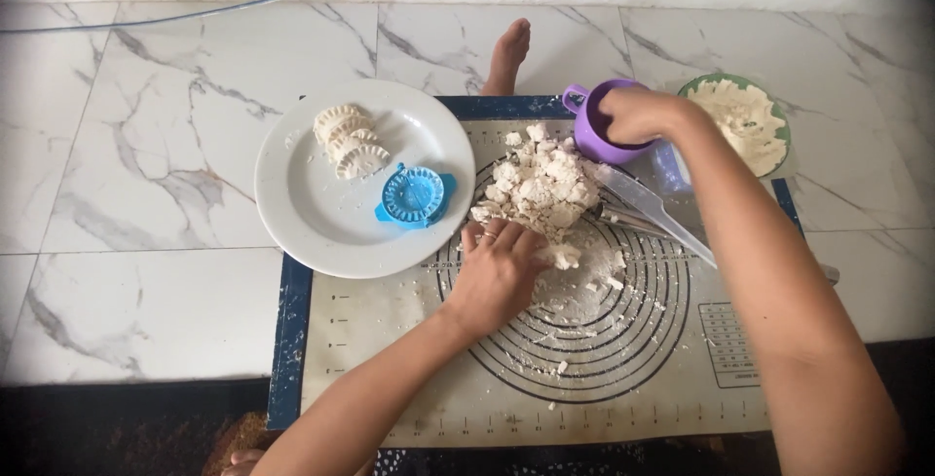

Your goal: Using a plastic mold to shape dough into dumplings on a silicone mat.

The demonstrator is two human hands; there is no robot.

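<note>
We see the left hand [499,266] pressed flat, fingers spread, against a crumbly, lumpy dough mound [542,190] at the ringed silicone mat's [409,359] centre. At 1 o'clock from the mound, the right hand [638,114] covers the purple plastic cup's [596,135] rim; we cannot tell its grip. At 9 o'clock, a glossy white plate [321,218] carries crimped dumplings [349,140] and 1 blue press [414,195].

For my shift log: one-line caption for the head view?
Left hand presses crumbly dough on a baking mat; right hand reaches into a purple cup.
</note>
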